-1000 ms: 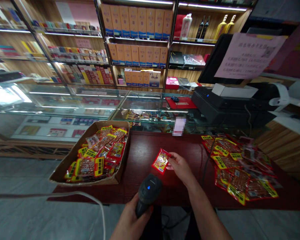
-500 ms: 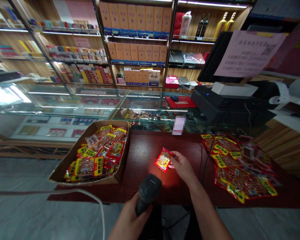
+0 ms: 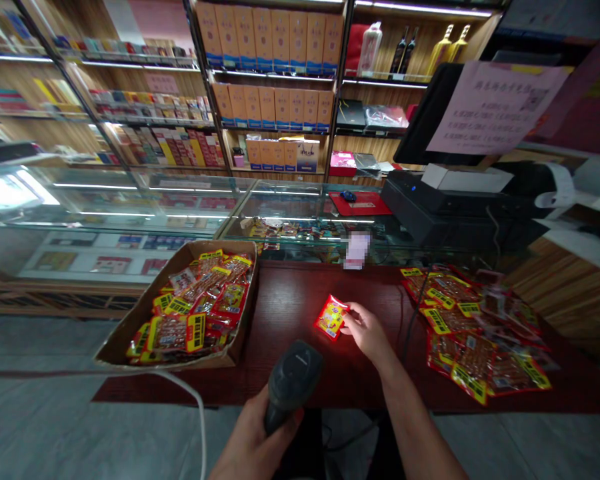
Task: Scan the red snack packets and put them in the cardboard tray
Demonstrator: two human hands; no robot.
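Observation:
My left hand point(image 3: 265, 430) is wrapped round the handle of a dark barcode scanner point(image 3: 296, 375), whose head points away from me over the table edge. Red light from it falls on a small red and yellow snack packet point(image 3: 332, 317). My right hand point(image 3: 367, 332) pinches that packet by its right edge, just above the dark red table point(image 3: 285, 300). On the left stands an open cardboard box point(image 3: 245, 347) filled with similar snack packets point(image 3: 200, 293). A loose pile of red and yellow packets point(image 3: 473, 353) lies to the right of my right forearm.
Behind the table is a glass display counter point(image 3: 190, 200), with a computer mouse point(image 3: 349, 196) on a red mat. A monitor point(image 3: 420, 123) bearing a paper notice stands back right on a black unit point(image 3: 430, 207). A white cable point(image 3: 193, 393) hangs at lower left.
The packet in my right hand has shifted slightly right and turned a little more upright. The scanner has moved slightly left and up, and the red light on the packet is brighter.

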